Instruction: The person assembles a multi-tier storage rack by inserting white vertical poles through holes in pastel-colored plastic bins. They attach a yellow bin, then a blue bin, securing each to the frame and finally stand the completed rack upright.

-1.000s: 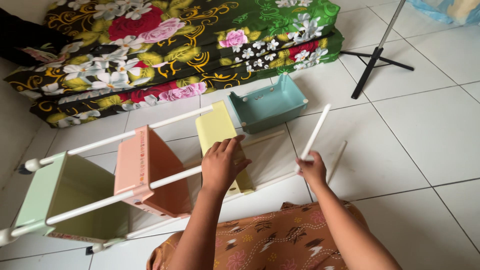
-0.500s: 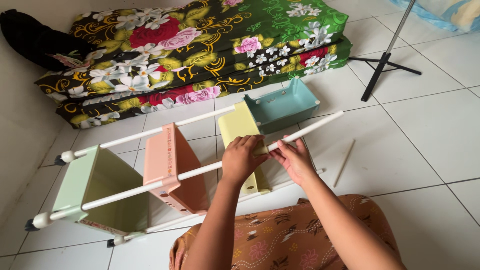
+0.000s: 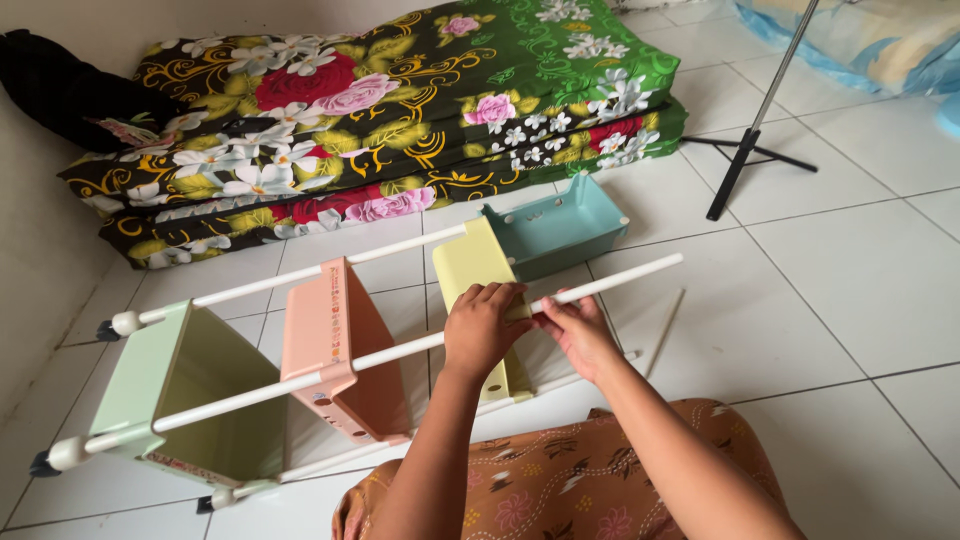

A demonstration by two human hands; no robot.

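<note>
White plastic rod [image 3: 620,277] lies across the yellow plastic tray [image 3: 478,290] of a pastel shelf rack tipped on its side on the tiled floor [image 3: 850,270], within reach of the seated person. Left hand [image 3: 482,330] curls over the tray's corner to steady it; right hand [image 3: 578,330] pinches the rod beside it. Pink tray [image 3: 335,345], green tray [image 3: 160,390] sit on the rods; blue tray [image 3: 560,225] lies loose by a folded floral mattress [image 3: 400,110].
</note>
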